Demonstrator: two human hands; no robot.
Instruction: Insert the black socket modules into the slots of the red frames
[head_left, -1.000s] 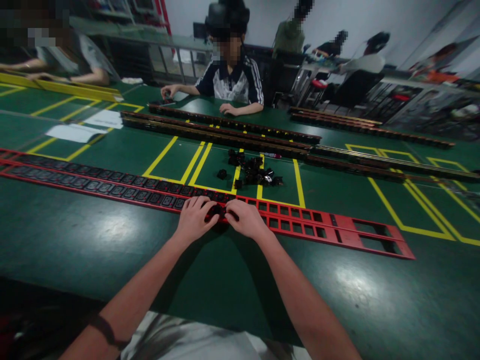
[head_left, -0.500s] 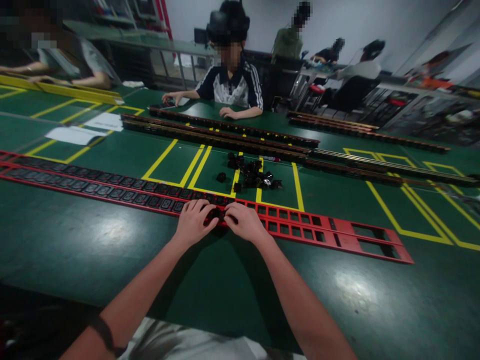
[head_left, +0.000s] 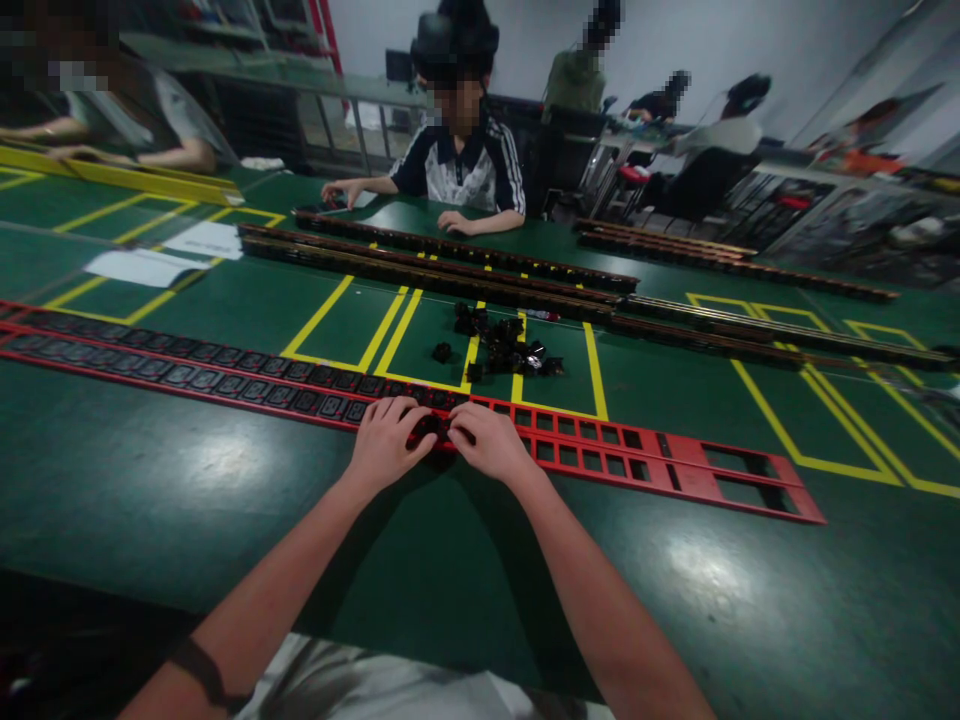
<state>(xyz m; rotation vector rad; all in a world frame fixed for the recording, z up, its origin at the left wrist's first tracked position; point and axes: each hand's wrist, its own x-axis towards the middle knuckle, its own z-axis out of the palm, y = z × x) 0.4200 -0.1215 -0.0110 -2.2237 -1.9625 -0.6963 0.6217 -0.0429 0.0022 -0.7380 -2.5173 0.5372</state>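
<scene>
A long red panel (head_left: pixel 675 470) lies across the green table (head_left: pixel 187 480). Black sockets (head_left: pixel 225 370) fill its left part, and its right part has empty rectangular cut-outs. My left hand (head_left: pixel 386 440) and my right hand (head_left: pixel 491 440) sit side by side on the panel, fingers curled and pressing on a black socket (head_left: pixel 431 428) between them. That socket is mostly hidden by my fingers. A pile of loose black sockets (head_left: pixel 506 348) lies just beyond the panel, inside a yellow-marked box.
Dark long strips (head_left: pixel 450 270) run across the far half of the table. A person (head_left: pixel 461 165) sits opposite with both hands on the table. Another person's arms (head_left: pixel 120 150) rest at the far left. White papers (head_left: pixel 142 265) lie at the left. More people and benches stand behind.
My hands stay on the same spot of the red panel; only small finger shifts and slight camera motion show.
</scene>
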